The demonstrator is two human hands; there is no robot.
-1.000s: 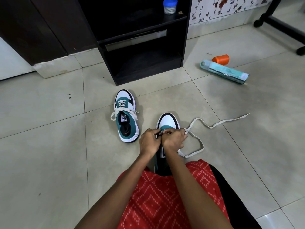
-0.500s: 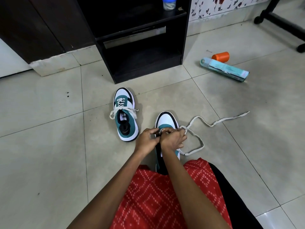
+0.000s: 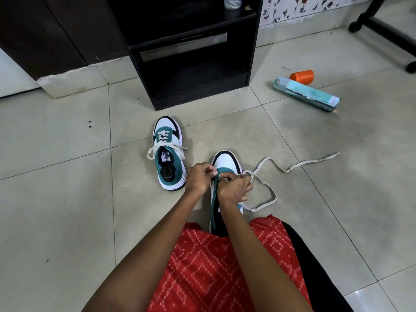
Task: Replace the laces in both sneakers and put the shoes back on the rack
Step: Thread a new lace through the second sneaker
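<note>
Two white, teal and black sneakers stand on the tiled floor. The left sneaker (image 3: 168,154) is laced and tied with a cream lace. The right sneaker (image 3: 226,164) lies just before my lap, toe pointing away. My left hand (image 3: 199,177) pinches the sneaker's edge near the front eyelets. My right hand (image 3: 235,188) pinches the cream lace (image 3: 267,190) at the same spot. The lace's loose length loops over the floor to the right. The black shoe rack (image 3: 193,52) stands behind the shoes.
A teal bottle (image 3: 306,94) lies on the floor at the right, an orange cap (image 3: 302,76) behind it. A blue-lidded jar (image 3: 231,2) sits on the rack's upper shelf. A black chair base (image 3: 387,30) is at the far right. My red-patterned lap fills the foreground.
Both hands stay at the right sneaker's front eyelets, with small finger movements on the lace. The view has tilted slightly. The loose lace on the floor has barely shifted.
</note>
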